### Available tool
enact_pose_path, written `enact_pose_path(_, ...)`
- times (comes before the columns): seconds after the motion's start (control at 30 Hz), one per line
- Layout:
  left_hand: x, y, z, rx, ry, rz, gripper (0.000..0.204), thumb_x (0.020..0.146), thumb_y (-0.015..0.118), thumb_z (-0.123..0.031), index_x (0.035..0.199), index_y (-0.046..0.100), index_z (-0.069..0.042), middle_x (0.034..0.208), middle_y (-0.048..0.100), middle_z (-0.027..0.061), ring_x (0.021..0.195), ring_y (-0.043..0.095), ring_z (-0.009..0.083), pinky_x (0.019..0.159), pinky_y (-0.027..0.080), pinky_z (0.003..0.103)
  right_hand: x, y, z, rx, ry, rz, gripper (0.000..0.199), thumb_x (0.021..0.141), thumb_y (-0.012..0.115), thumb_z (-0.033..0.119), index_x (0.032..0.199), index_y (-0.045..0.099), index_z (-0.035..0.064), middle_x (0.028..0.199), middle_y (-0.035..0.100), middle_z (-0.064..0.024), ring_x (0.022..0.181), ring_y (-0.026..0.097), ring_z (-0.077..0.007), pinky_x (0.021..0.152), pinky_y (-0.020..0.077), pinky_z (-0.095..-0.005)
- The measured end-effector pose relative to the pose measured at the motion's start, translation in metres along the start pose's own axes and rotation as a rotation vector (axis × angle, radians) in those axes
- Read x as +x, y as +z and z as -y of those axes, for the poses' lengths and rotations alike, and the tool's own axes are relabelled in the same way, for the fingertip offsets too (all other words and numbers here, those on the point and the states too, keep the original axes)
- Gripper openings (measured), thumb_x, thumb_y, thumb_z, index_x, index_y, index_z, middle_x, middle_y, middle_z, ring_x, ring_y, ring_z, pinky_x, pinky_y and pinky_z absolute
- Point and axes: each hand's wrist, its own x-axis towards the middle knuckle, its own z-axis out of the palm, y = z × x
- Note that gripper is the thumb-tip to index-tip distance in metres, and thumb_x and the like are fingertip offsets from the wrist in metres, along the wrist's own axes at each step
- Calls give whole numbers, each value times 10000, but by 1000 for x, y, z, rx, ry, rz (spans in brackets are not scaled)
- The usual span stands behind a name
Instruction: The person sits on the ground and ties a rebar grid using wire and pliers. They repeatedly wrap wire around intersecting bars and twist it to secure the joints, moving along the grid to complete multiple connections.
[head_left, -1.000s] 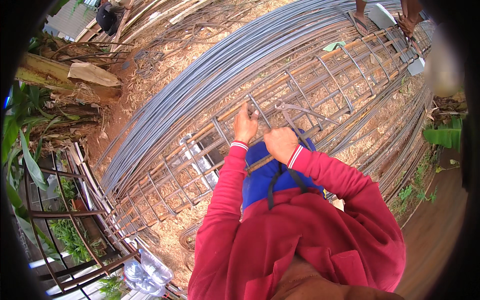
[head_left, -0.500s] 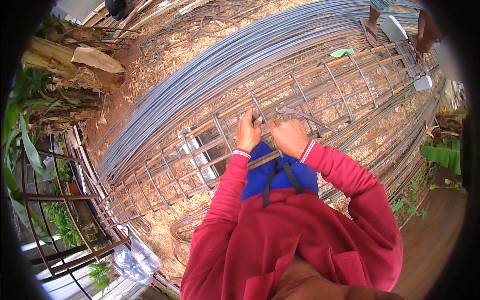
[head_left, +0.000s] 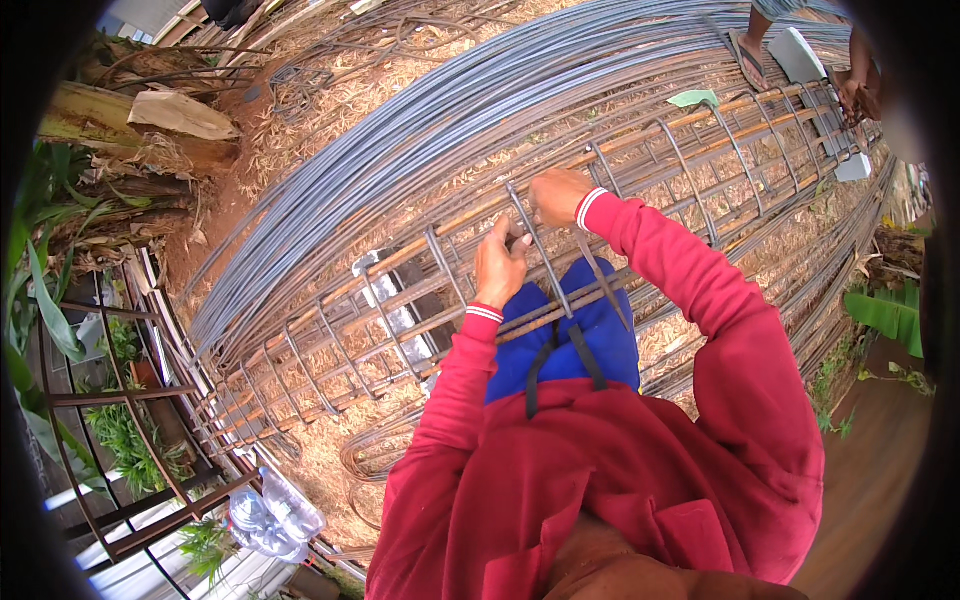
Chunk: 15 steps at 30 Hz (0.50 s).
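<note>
A long rebar cage (head_left: pixel 690 190) of rusty bars and square stirrups lies across in front of me. My right hand (head_left: pixel 560 198) is closed round a pair of pincers (head_left: pixel 606 284) at the cage's far top bar. The pincers' handles slant down toward my blue trousers; their jaws are hidden by the hand. My left hand (head_left: pixel 501 264) is closed just left of a stirrup (head_left: pixel 541 252), thumb and fingers curled together. Whatever lies between those fingers is too small to make out.
A wide bundle of grey rebar (head_left: pixel 400 150) curves behind the cage. At the far right are a co-worker's sandalled foot (head_left: pixel 750 62) and hand (head_left: pixel 855 100), by a grey block (head_left: pixel 797 55). Clear plastic bottles (head_left: pixel 275 515) and a rusty metal frame (head_left: pixel 120 400) stand left.
My right hand has moved up and slightly left to the far bar. The pincers have swung from pointing right to pointing down toward me. My left hand has hardly moved.
</note>
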Motion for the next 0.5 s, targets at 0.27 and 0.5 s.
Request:
enact_pose_path(0.27,-1,-2,-1,-1,-34,26,126,868,692,-37,843,572,-5,671,595,72,613,542,139,592,452,324,26,19,-10,-89,-73,86,420,750,817,413,900,765,24,937,719,-208,916,692,-375,814,540,-442)
enact_pose_path(0.5,0,-2,1,-24,14,30,97,878,669,-35,857,582,2,715,624,85,648,561,153,633,466,329,60,39,-22,-351,-226,272,469,813,730,494,947,772,47,909,714,-212,853,686,-377,774,541,-457)
